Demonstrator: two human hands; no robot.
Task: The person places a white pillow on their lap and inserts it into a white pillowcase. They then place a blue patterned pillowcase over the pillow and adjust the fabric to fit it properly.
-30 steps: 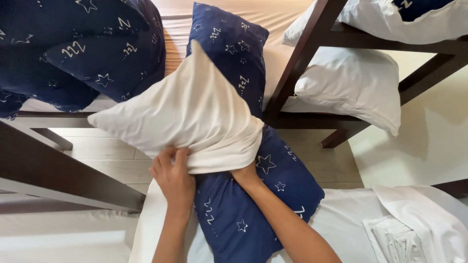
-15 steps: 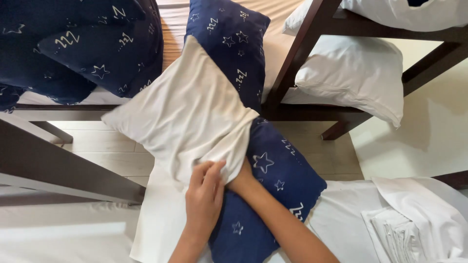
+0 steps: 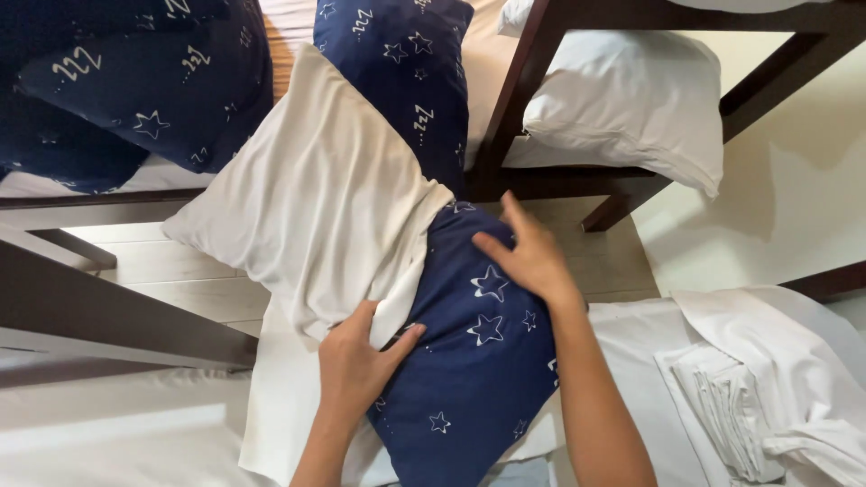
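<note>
Pillow [image 3: 316, 194], cream and bare at its upper part, sits half inside a navy star-print case [image 3: 478, 361] that lies across the near bed's [image 3: 631, 397] edge in front of you. The pillow's free end sticks up and left over the gap between the beds; its lower end disappears into the case mouth.

Your left hand [image 3: 356, 365] is at that mouth, fingers [image 3: 401, 338] curled narrow and pinching the cream fabric where it meets the navy edge. Your right hand [image 3: 528, 252] lies flat on top of the case, fingers spread wide, pressing rather than gripping, at the case's upper right corner.

A second navy pillow [image 3: 406, 72] stands just behind the cream one, touching it, against the dark wooden post [image 3: 514, 99] of the far bed. More navy pillows [image 3: 135, 90] are heaped at the far left. A white pillow [image 3: 631, 99] rests on the right, beyond the post. Folded white linen [image 3: 731, 397] lies on the near bed's right side, well apart from your hands. A dark rail [image 3: 108, 311] crosses on the left.
</note>
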